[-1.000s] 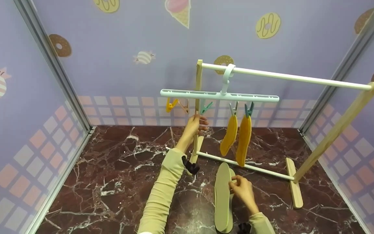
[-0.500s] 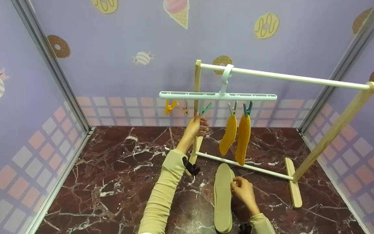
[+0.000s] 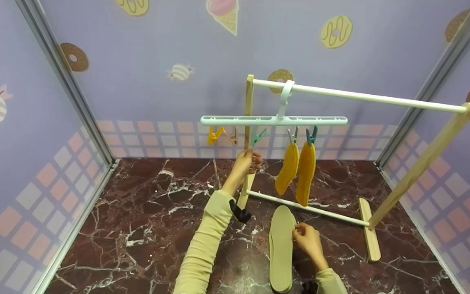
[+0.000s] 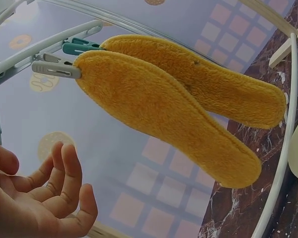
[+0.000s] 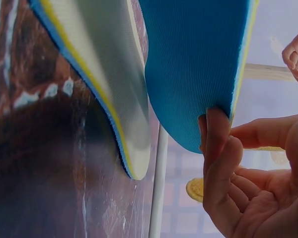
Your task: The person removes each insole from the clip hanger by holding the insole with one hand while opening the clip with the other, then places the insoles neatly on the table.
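My right hand pinches the edge of an insole near its upper end, between thumb and fingers. In the head view this insole shows a beige face; its ribbed blue underside faces the right wrist camera. A second beige insole with a yellow and blue edge lies low over the table, mostly hidden beneath it in the head view. My left hand is raised just below a green clothespin, its fingers loosely bent. Two fuzzy orange insoles hang from a grey clothespin and a teal clothespin.
A pale green hanger hooks over the white top rail of a wooden rack. Yellow and pinkish clothespins hang at its left end. The rack's right foot stands on the dark marbled tabletop.
My left hand has dropped slightly beneath the green clothespin. The beige insole in my right hand has turned a little and shifted slightly right, covering more of the other one.
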Available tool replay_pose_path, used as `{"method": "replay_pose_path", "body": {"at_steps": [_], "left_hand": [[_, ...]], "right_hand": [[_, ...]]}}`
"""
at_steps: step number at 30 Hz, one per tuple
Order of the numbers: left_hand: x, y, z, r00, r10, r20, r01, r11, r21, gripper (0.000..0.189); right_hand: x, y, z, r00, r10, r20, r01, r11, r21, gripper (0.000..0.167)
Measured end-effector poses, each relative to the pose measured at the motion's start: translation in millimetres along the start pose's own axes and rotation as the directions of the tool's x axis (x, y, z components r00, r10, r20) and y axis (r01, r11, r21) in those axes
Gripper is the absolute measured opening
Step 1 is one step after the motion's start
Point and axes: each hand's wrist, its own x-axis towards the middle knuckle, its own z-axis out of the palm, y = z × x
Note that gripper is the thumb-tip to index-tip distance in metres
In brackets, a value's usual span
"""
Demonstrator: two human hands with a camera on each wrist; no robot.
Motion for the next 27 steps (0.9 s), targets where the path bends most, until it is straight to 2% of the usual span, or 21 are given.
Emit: {"method": "replay_pose_path", "body": {"at_steps": [5, 10, 17, 27], "left_hand": [[-0.1, -1.2, 1.4, 1.0, 0.007, 0.009, -0.007, 1.0, 0.014, 0.044], [-0.1, -1.1, 2.2, 1.0, -0.001, 0.016, 0.001, 1.0, -0.009, 0.045], [-1.5, 1.3, 1.6, 0.999, 0.008, 0.031, -0.008, 1.0, -0.004, 0.035], [-3.5, 4.5, 0.2, 0.996, 0.037, 0.075, -0.036, 0.999, -0.01, 0.022]], "right_hand": [[-0.9, 2, -1, 1.0, 0.011, 0.005, -0.011, 1.0, -0.016, 0.02], [-1.8, 4, -2, 1.0, 0.013, -0.001, -0.013, 0.998, -0.059, 0.02], [-1.9, 7, -3, 0.999, 0.032, -0.004, -0.032, 0.993, -0.112, 0.021], [-3.6, 12, -3, 0.999, 0.043, 0.032, -0.037, 0.986, -0.16, 0.022]]}}
